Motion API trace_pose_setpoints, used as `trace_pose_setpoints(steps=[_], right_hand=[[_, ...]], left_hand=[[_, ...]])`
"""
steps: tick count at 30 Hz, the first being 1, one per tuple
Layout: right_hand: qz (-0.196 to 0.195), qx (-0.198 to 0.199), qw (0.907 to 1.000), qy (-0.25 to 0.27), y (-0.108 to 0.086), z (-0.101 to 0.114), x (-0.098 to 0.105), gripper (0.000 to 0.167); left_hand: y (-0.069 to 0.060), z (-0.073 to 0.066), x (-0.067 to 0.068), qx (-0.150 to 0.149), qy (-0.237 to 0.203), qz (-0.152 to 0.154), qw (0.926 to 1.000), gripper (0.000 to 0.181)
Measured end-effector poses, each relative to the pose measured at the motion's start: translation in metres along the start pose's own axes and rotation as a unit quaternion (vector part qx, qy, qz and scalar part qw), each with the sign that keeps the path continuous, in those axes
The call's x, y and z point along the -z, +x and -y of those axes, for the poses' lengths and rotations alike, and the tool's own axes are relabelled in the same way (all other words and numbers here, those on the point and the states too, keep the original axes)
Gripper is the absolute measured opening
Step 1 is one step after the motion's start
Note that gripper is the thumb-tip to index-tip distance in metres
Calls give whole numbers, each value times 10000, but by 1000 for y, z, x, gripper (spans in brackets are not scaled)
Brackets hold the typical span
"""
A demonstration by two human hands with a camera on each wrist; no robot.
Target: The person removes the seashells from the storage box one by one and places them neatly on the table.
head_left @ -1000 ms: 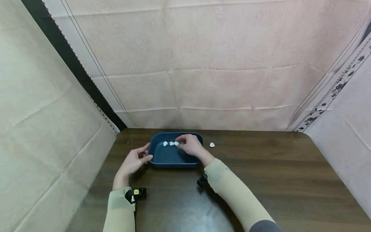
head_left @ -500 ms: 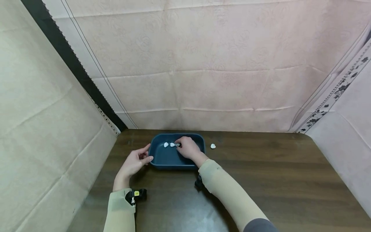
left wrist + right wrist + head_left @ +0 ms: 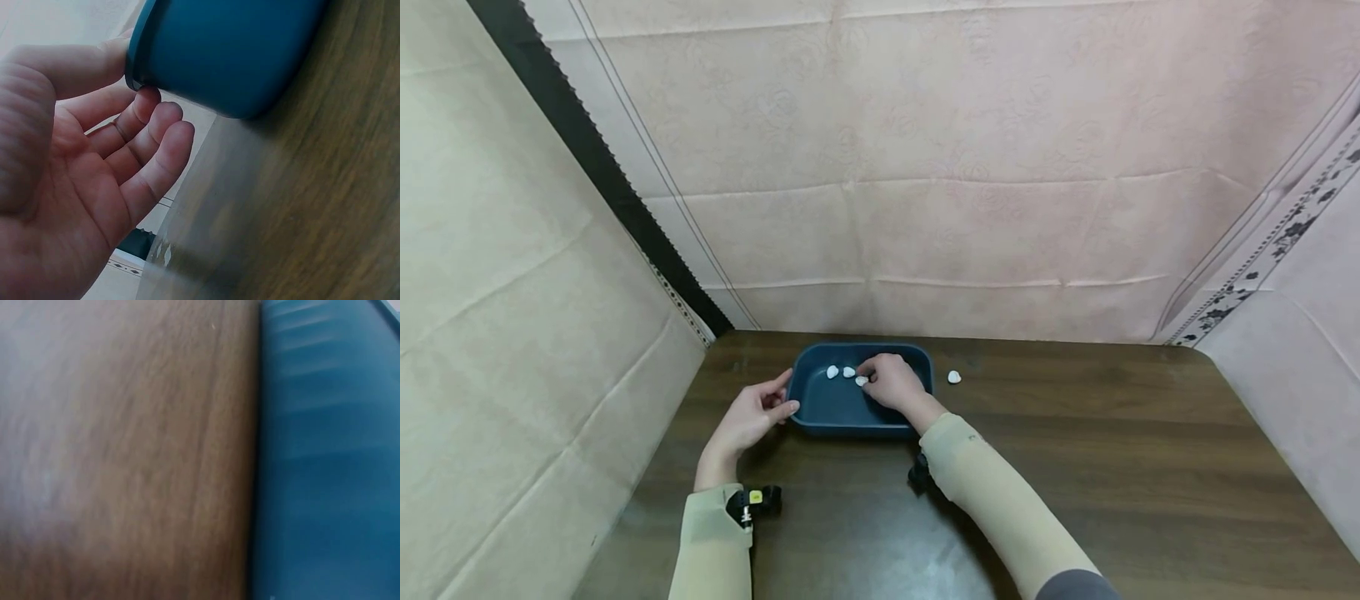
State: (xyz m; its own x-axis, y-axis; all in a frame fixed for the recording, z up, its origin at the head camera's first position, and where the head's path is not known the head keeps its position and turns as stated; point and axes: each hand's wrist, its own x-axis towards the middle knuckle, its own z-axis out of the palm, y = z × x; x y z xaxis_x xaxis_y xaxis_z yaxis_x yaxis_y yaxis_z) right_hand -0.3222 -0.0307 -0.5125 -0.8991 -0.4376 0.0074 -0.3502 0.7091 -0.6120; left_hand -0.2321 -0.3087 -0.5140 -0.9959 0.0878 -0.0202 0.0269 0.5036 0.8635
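A blue tray [image 3: 842,408] stands near the table's back edge. My left hand [image 3: 748,418] grips its left rim; in the left wrist view the thumb of that hand [image 3: 75,162] lies on the rim, with fingertips just under it. Inside the tray my right hand [image 3: 895,385] pinches a small white piece [image 3: 861,381] between thumb and forefinger. Two more white pieces, one at the left [image 3: 832,372] and one beside it [image 3: 848,372], lie in a row. The right wrist view shows only the tray's outer wall [image 3: 331,456] and the tabletop, no fingers.
Another white piece [image 3: 954,377] lies on the wooden table [image 3: 1075,433], a little to the right of the tray. Light cloth hangs behind the table [image 3: 962,233] and at both sides.
The white piece at my right fingertips has turned and sits slightly lower, just out of line with the other two. My right forearm has shifted left since the earliest frame. My left hand keeps its grip.
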Motion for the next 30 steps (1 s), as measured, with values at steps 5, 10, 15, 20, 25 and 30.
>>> trace_pose_setpoints(steps=[5,10,15,20,25,30], right_hand=[[87,-92,9999,-99,-1,0,0,24],[109,-46,9995,-287,-2,2,0,25],[140,120,9985,-517,-2,2,0,27],[194,224,9972,-692,-2,2,0,30],[254,230,9966,-753,-1,2,-1,29],[280,218,9970,-685,-2,2,-2,29]], left_hand=[[0,0,0,-13,5,37,10000,65],[1,0,0,-19,-35,28,10000,64],[1,-1,1,1,-20,6,10000,64],[2,-1,1,31,-30,6,10000,65],[2,0,2,27,-6,15,10000,65],[1,1,1,63,28,25,10000,66]])
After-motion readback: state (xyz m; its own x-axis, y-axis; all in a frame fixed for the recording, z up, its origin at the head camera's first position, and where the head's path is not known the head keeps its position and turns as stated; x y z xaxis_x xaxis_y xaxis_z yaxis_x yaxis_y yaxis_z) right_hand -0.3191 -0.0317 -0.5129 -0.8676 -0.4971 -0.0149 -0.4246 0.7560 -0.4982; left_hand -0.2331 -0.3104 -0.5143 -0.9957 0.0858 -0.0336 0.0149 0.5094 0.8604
